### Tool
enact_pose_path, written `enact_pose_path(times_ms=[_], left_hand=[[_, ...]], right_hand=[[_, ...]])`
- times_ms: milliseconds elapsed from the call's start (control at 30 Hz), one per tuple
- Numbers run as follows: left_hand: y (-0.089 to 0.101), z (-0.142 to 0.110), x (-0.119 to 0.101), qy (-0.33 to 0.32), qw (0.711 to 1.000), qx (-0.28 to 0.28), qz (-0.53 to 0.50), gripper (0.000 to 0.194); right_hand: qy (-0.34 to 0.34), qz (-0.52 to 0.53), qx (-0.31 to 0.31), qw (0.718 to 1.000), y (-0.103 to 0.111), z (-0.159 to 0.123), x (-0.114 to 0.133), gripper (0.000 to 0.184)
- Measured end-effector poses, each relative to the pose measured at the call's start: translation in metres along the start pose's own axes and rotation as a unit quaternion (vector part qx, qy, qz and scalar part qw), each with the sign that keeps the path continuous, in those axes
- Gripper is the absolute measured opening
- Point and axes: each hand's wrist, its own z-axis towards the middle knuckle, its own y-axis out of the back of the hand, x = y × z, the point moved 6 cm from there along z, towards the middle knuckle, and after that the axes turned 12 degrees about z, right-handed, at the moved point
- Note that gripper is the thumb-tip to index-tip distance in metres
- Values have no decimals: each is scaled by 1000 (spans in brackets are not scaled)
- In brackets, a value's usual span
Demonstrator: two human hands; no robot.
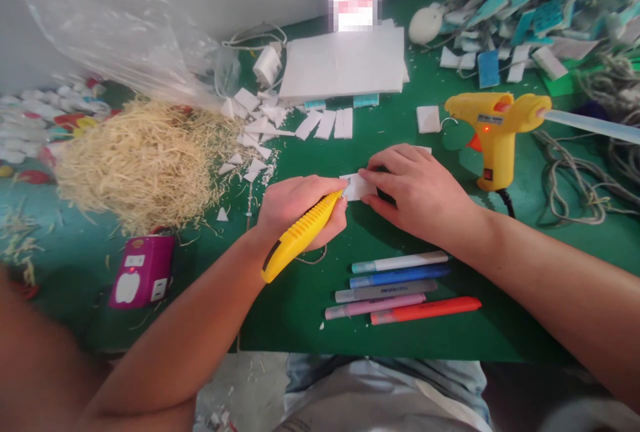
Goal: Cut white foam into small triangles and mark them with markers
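Clear plastic bag: rumpled against the wall behind the straw heap, at upper left; I cannot tell whether anything is inside the bag.
Yellow glue gun: the gun holds a translucent glue stick, which runs out of its back to the right edge of view; a small red light glows on its side.
Magenta box: an apple-shaped white mark and pale panels on the box, a red light lit; its contents are hidden.
White piece: small, flat and pale, the piece lies on the green table between the two hands, partly covered by them. A white corner shows beyond the right hand; whether it belongs to the same piece cannot be told.
Yellow cutter: ribbed handle with a dark slot at the near end; the cutter slants up toward the white piece, its blade not clear.
Left hand: fingers of the hand wrapped closely around the yellow cutter, fingertips beside the white piece.
Right hand: fingers of the hand bent, thumb and fingertips slightly apart, pinning the white piece's right end.
Markers: five, capped, lying near the right forearm.
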Motion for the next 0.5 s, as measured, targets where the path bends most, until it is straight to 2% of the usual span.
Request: enact_pose_path(times_ms=[133, 267, 500], left_hand=[[0, 1, -1, -4, 1000, 1, 5, 12], [2, 2, -1, -14, 1000, -6, 3, 10], [-2, 3, 0, 6, 999, 31, -8, 14]], right_hand=[[-17, 30, 0, 999, 0, 0, -2, 28], [-8, 16, -2, 1000, 1, 1, -1, 29], [-15, 21, 5, 1000, -1, 1, -2, 28]])
